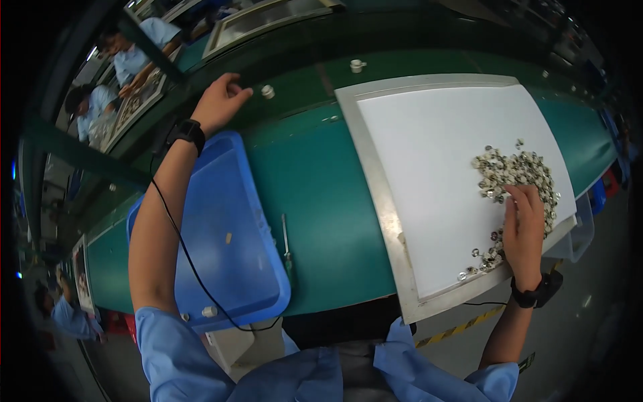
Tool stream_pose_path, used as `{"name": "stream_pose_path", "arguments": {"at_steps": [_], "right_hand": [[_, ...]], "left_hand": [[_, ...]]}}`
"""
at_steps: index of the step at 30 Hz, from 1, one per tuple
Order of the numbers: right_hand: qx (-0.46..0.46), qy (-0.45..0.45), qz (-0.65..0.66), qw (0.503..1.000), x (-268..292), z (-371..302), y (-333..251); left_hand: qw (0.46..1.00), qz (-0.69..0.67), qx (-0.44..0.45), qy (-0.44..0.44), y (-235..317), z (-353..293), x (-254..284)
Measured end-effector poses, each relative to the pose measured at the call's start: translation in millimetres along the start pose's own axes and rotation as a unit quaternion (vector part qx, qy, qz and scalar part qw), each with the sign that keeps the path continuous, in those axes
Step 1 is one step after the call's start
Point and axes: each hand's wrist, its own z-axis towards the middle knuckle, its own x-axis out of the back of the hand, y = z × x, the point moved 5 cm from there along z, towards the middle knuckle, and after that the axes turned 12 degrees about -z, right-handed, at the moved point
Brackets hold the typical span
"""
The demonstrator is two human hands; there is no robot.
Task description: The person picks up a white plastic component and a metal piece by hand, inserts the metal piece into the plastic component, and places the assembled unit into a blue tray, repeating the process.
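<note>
My left hand is stretched out beyond the far end of a blue tray, thumb and fingers apart, with nothing visible in it. Just right of its thumb, apart from it, stands a small white plastic part on the green surface. My right hand is over a white board with a grey metal frame. Its thumb and fingers are bent together at the near side of a pile of small white and silvery parts. Whatever lies between those fingertips is too small to make out.
A screwdriver lies between tray and board on the green bench. Another white part stands farther back. A black cable runs from my left wrist across the tray. Other people in blue work at the far left.
</note>
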Motion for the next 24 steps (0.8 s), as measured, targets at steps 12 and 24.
{"name": "stream_pose_path", "arguments": {"at_steps": [12,24], "right_hand": [[-0.056,0.003,0.290,0.955,3,-49,-36],[0.008,-0.035,0.435,0.900,4,-46,-132]], "left_hand": [[0.984,0.147,0.045,-0.085,-7,-314,172],[0.951,0.270,0.142,-0.042,-35,-422,151]]}}
